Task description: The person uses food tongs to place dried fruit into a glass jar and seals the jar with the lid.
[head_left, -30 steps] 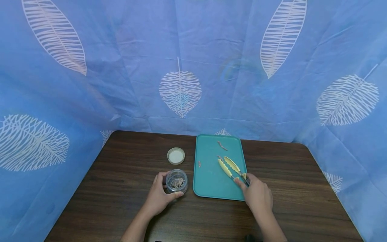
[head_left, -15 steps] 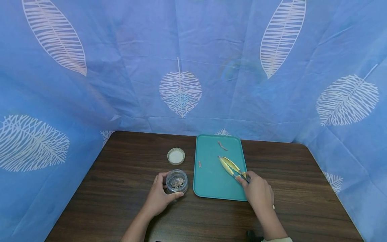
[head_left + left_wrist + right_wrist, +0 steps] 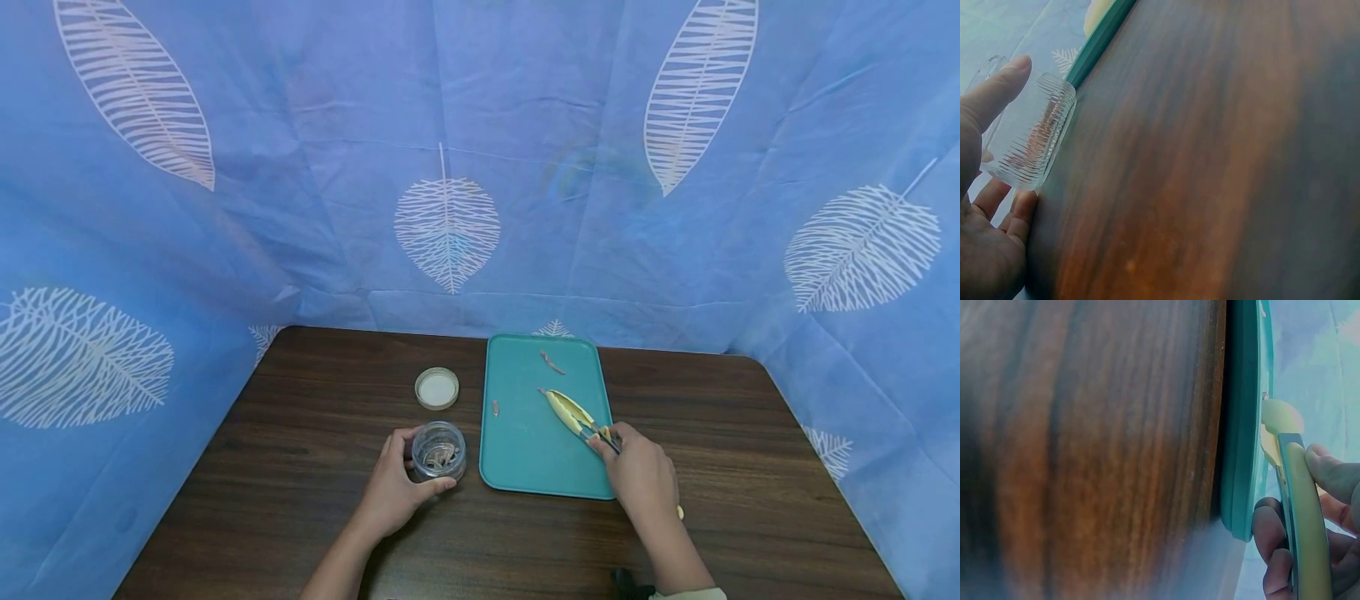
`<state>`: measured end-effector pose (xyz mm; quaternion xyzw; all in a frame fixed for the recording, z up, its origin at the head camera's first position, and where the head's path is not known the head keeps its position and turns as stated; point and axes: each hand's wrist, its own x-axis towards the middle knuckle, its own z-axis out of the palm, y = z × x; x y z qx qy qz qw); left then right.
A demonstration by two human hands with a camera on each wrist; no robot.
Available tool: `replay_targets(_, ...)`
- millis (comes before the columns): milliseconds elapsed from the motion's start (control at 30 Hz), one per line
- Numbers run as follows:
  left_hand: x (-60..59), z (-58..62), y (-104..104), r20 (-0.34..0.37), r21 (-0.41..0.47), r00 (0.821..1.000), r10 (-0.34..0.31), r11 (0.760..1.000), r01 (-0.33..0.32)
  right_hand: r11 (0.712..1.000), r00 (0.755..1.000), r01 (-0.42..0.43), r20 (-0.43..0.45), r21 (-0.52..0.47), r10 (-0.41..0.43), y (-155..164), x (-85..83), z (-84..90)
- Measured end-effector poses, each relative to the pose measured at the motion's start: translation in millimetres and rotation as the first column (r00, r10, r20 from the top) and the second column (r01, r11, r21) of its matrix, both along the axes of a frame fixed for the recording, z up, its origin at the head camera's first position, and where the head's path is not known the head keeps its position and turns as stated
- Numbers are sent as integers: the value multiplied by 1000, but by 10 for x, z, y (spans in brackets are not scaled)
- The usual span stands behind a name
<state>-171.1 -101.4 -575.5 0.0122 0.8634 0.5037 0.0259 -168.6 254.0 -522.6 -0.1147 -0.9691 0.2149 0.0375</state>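
Note:
My left hand [image 3: 393, 487] grips a clear ribbed jar [image 3: 438, 450] that stands on the table, thumb on the near side and fingers behind. Thin pinkish-brown pieces lie in the bottom of the jar; the left wrist view shows them through its wall. My right hand [image 3: 641, 471] holds yellow-tipped tongs [image 3: 573, 412] over a teal tray [image 3: 525, 467], their tips pressed together. A small pinkish strip [image 3: 542, 391] pokes out at the tong tips. Two more strips lie on the tray: one near the back [image 3: 552, 362], one by the left edge [image 3: 495, 407].
A round lid [image 3: 437, 388] with a white inside lies behind the jar on the dark wooden table [image 3: 337, 400]. A blue leaf-patterned cloth [image 3: 525, 250] hangs behind and at both sides. Something black [image 3: 626, 583] sits at the near edge by the right forearm.
The tongs in my right hand have gone from spread to closed, around the middle strip's end. That strip has shifted slightly. My left hand and the jar stay put.

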Motion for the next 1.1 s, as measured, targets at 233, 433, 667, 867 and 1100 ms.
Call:
replay_targets(233, 8, 0, 4, 1, 2, 1000, 0, 1000, 0, 1000, 1000, -3, -4, -22, 3, 3, 15, -3)
replay_targets(433, 12, 6, 6, 2, 2, 1000, 0, 1000, 0, 999, 1000, 1, -4, -33, -1, 13, 30, -27)
replay_targets(667, 13, -2, 7, 0, 4, 1000, -4, 1000, 4, 999, 1000, -7, -4, -46, 7, 3, 75, -22)
replay_targets(867, 3, -1, 6, 3, -1, 1000, 1, 1000, -1, 999, 1000, -3, 1, -54, 3, -11, 120, 43)
replay_targets(1100, 5, 17, 6, 10, 2, 1000, 5, 1000, -5, 999, 1000, -14, -23, -50, 12, -60, 175, 138)
